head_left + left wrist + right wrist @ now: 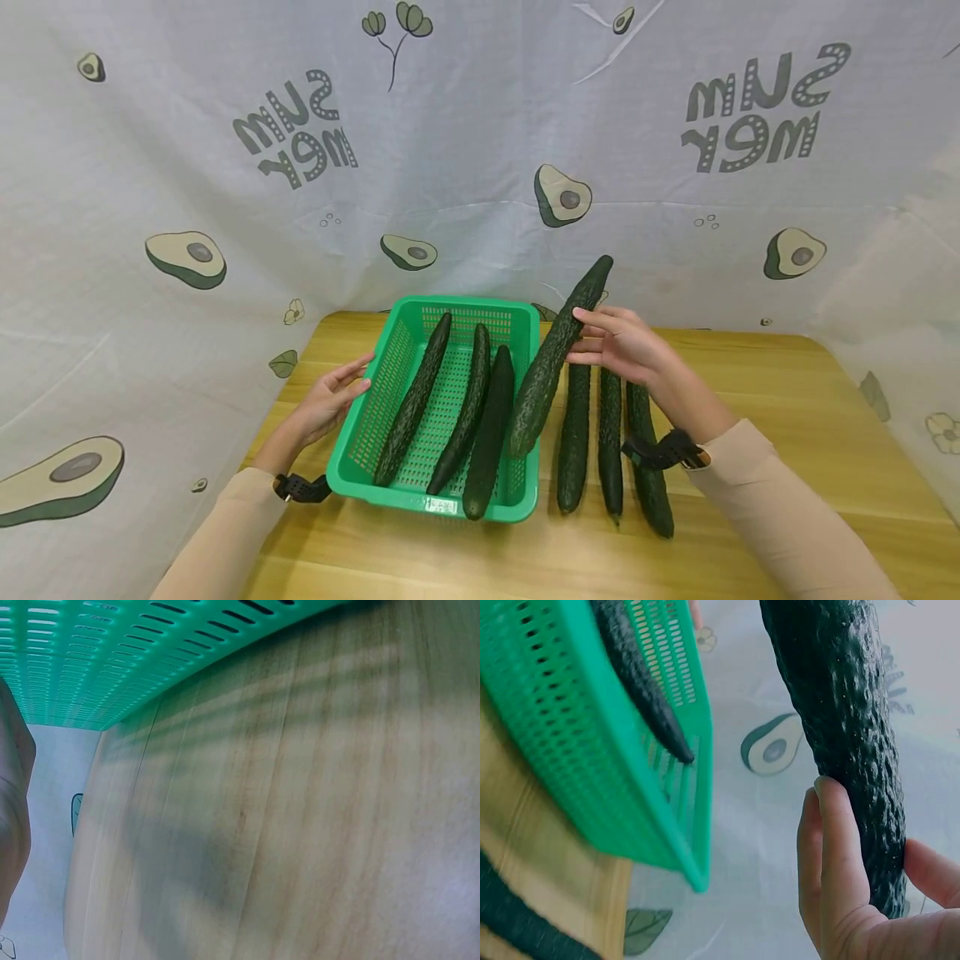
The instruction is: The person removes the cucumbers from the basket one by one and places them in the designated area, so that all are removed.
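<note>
My right hand (626, 343) pinches a long, bumpy dark green cucumber (558, 358) between thumb and fingers, tilted, with its lower end over the right rim of a green plastic basket (531, 333). In the right wrist view, the fingers (840, 855) lie along one side of this cucumber (847, 712) and the thumb presses the other. Three cucumbers lie lengthwise inside the basket: a left one (414, 400), a middle one (467, 408) and a right one (491, 437). With fingers fairly straight, my left hand (327, 404) touches the basket's left side.
Right of the basket, three more cucumbers lie side by side on the wooden table (750, 400): one near the basket (576, 442), a thinner one (611, 442) and one under the right wrist (651, 492). A white cloth (465, 125) with avocado prints hangs behind the table.
</note>
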`<state>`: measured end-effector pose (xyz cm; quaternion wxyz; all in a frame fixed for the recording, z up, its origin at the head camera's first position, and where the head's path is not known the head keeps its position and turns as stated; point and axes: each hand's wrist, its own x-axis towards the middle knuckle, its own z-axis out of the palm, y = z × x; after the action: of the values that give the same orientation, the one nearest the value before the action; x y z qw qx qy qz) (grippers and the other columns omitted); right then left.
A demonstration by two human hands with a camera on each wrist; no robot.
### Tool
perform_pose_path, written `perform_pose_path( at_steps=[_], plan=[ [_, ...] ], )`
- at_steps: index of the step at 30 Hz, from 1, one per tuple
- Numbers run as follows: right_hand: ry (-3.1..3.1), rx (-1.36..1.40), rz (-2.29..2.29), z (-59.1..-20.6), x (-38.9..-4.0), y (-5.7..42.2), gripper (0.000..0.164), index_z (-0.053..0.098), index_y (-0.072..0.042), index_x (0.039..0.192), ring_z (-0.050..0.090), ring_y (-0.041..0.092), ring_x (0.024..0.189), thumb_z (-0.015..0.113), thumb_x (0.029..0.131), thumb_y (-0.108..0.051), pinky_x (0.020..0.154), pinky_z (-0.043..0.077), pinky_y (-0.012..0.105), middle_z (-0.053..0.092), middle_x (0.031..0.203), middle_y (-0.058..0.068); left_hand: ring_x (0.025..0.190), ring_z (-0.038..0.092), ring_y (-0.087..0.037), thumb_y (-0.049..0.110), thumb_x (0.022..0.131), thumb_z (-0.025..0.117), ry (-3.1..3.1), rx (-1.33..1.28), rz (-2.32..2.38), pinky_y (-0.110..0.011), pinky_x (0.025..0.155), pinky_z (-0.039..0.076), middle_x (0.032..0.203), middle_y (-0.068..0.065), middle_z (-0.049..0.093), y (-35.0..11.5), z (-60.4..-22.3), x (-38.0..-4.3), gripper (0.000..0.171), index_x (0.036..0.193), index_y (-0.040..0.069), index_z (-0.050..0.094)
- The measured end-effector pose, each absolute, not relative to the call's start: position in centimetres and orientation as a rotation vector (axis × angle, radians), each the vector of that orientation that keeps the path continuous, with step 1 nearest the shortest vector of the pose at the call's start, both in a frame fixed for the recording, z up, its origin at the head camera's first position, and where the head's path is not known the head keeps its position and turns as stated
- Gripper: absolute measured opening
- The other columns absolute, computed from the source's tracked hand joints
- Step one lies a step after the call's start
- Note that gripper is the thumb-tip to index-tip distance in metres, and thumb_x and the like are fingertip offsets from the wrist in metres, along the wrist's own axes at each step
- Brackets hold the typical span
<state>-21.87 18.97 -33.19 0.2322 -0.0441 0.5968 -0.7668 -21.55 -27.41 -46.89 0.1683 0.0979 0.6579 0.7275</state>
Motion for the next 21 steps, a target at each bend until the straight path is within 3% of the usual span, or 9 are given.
perform_pose_path(
  at_steps=[2, 5, 7, 8, 9, 10, 12, 15, 21],
  plan=[
    [1.666, -0.118, -2.108, -33.5, -21.5, 20.1, 0.026, 0.039, 0.006, 0.109, 0.02, 0.053, 0.141, 0.045, 0.108, -0.02, 0.091, 0.054, 0.038, -0.021, 0.157, 0.03, 0.046, 0.032, -0.001, 0.011, 0.104, 0.056, 1.866, 0.273, 2.076, -0.014, 0.043, 0.033, 0.144, -0.014, 0.028, -27.4, -46.9, -21.5, 0.062, 0.159, 0.007, 0.026],
    [1.708, -0.107, -2.091, -34.1, -21.2, 21.8, 0.03, 0.034, 0.002, 0.093, 0.046, 0.042, 0.13, 0.046, 0.108, -0.021, 0.089, 0.055, 0.037, -0.019, 0.158, 0.029, 0.046, 0.033, -0.001, 0.011, 0.104, 0.056, 1.86, 0.271, 2.084, -0.013, 0.043, 0.033, 0.142, -0.013, 0.03, -27.4, -46.9, -21.5, 0.06, 0.158, 0.01, 0.03],
    [1.748, -0.098, -2.057, -34.6, -21.0, 23.0, 0.041, 0.037, 0.013, 0.125, 0.056, 0.031, 0.12, 0.045, 0.108, -0.024, 0.089, 0.055, 0.036, -0.02, 0.157, 0.03, 0.047, 0.033, -0.001, 0.011, 0.104, 0.056, 1.863, 0.277, 2.081, -0.013, 0.043, 0.033, 0.14, -0.012, 0.032, -27.4, -46.9, -21.6, 0.06, 0.158, 0.01, 0.03],
    [1.767, -0.09, -2.041, -34.8, -20.9, 23.6, 0.059, 0.021, 0.016, 0.144, 0.058, 0.029, 0.119, 0.045, 0.108, -0.025, 0.089, 0.055, 0.035, -0.022, 0.156, 0.031, 0.047, 0.034, -0.001, 0.011, 0.104, 0.056, 1.864, 0.28, 2.078, -0.013, 0.043, 0.033, 0.138, -0.011, 0.033, -27.4, -47.0, -21.6, 0.06, 0.158, 0.01, 0.03],
    [1.779, -0.087, -2.024, -35.0, -20.8, 24.2, 0.075, -0.003, 0.012, 0.153, 0.054, 0.034, 0.124, 0.044, 0.108, -0.026, 0.09, 0.055, 0.035, -0.025, 0.154, 0.031, 0.047, 0.034, -0.001, 0.011, 0.104, 0.055, 1.865, 0.285, 2.076, -0.013, 0.043, 0.033, 0.137, -0.011, 0.034, -27.5, -47.0, -21.6, 0.06, 0.158, 0.009, 0.029],
    [1.79, -0.069, -2.019, -35.2, -20.7, 24.8, 0.076, -0.003, 0.012, 0.153, 0.054, 0.034, 0.125, 0.044, 0.108, -0.027, 0.089, 0.055, 0.035, -0.025, 0.154, 0.031, 0.047, 0.034, -0.001, 0.012, 0.104, 0.055, 1.867, 0.288, 2.073, -0.014, 0.043, 0.032, 0.136, -0.011, 0.034, -27.5, -47.0, -21.7, 0.061, 0.159, 0.009, 0.028],
    [1.815, -0.046, -1.989, -35.6, -20.5, 25.9, 0.089, -0.03, 0.001, 0.148, 0.033, 0.044, 0.138, 0.044, 0.108, -0.03, 0.09, 0.054, 0.034, -0.028, 0.152, 0.033, 0.046, 0.033, -0.001, 0.012, 0.105, 0.055, 1.875, 0.295, 2.065, -0.014, 0.043, 0.032, 0.136, -0.01, 0.035, -27.6, -47.1, -21.7, 0.061, 0.159, 0.008, 0.027],
    [1.831, -0.004, -1.969, -36.2, -20.3, 27.4, 0.09, -0.03, 0.002, 0.147, 0.008, 0.051, 0.141, 0.043, 0.108, -0.032, 0.09, 0.054, 0.034, -0.028, 0.151, 0.034, 0.046, 0.032, 0.0, 0.013, 0.104, 0.056, 1.893, 0.292, 2.059, -0.014, 0.043, 0.031, 0.135, -0.01, 0.036, -27.7, -47.2, -21.8, 0.061, 0.158, 0.009, 0.028],
    [1.85, 0.062, -1.937, -37.6, -19.7, 29.6, 0.089, -0.028, 0.004, 0.147, 0.007, 0.053, 0.138, 0.043, 0.108, -0.032, 0.091, 0.054, 0.036, -0.024, 0.151, 0.038, 0.046, 0.031, 0.0, 0.012, 0.105, 0.055, 1.901, 0.288, 2.055, -0.014, 0.043, 0.031, 0.136, -0.009, 0.038, -27.6, -47.3, -21.7, 0.06, 0.158, 0.009, 0.029]
  ],
)
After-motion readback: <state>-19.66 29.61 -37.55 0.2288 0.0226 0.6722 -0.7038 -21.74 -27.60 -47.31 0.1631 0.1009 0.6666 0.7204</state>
